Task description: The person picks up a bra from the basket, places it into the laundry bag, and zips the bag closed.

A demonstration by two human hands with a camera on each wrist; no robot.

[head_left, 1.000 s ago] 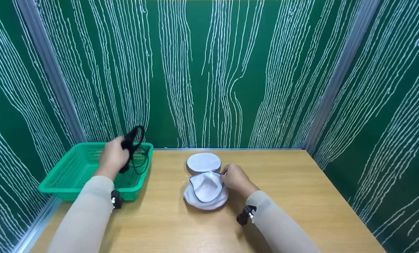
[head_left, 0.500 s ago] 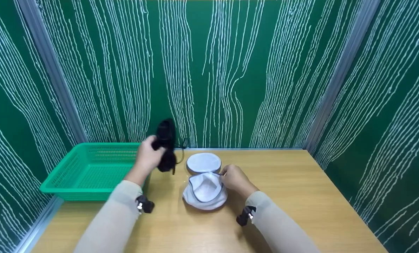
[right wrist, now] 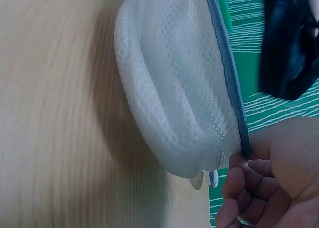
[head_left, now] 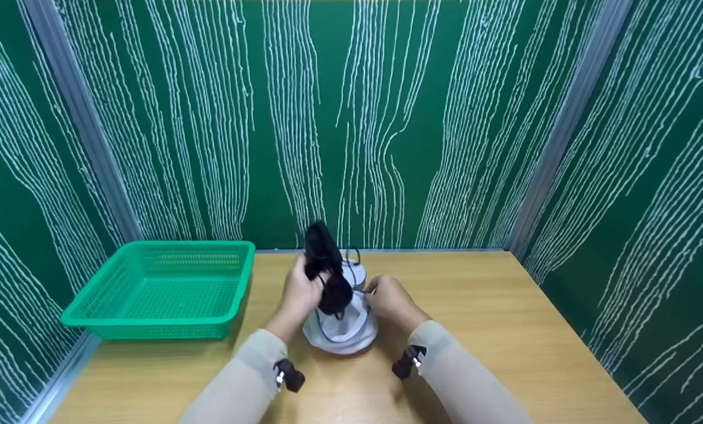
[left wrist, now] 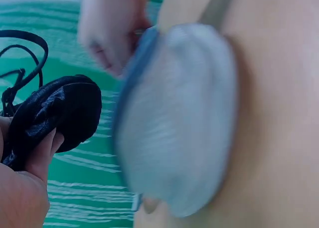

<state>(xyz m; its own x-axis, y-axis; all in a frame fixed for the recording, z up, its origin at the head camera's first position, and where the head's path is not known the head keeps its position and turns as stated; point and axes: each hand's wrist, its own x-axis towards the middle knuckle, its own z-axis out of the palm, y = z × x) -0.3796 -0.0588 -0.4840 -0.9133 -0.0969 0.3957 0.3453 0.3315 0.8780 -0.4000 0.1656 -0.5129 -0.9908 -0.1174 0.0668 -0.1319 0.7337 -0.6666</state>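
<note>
My left hand [head_left: 300, 290] grips a black bra [head_left: 335, 292], its shiny cups folded together and its thin straps dangling. The bra hangs over the mouth of a white mesh laundry bag [head_left: 340, 343], overlapping it in the head view. In the left wrist view, the bra [left wrist: 75, 106] is beside the bag's zipped rim. Thumb and fingers of my right hand [head_left: 390, 301] pinch that dark zip edge on the right, holding the bag's mouth open. Behind, the bag's round lid [head_left: 358, 274] lies flipped back, partly hidden by the bra.
A green plastic basket [head_left: 151, 321] with perforated walls stands on the left of the wooden table [head_left: 475, 330]. Green panels [head_left: 380, 147] with white wavy lines enclose the table's back and sides.
My left hand has carried the bra rightward from above the green basket to over the bag's mouth. My right hand stays at the bag's zip edge.
</note>
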